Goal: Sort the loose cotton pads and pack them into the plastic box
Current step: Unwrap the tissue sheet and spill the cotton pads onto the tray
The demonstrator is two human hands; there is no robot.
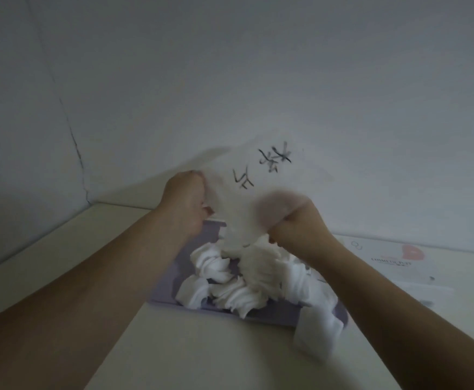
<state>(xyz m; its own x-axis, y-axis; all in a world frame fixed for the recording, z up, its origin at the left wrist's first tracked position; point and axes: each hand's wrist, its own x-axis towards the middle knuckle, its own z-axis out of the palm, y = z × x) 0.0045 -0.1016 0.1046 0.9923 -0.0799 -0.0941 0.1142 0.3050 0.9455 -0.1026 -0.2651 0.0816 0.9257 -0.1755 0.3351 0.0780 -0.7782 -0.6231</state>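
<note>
Both hands hold up a thin translucent plastic bag [258,187] with black handwritten marks, its mouth pointing down. My left hand [186,204] grips the bag's left edge; my right hand [295,223] pinches its right side, the fingers partly veiled by the film. White cotton pads [230,285] lie heaped below the bag on a lavender tray [171,280], in fanned bunches. A few pads [314,330] have spilled over the tray's near right corner onto the table. Blur hides whether pads remain inside the bag.
The cream table [174,347] meets grey walls at the back and left, with a corner at far left. A flat white package [393,260] printed with a pink shape and lettering lies to the right behind my right forearm.
</note>
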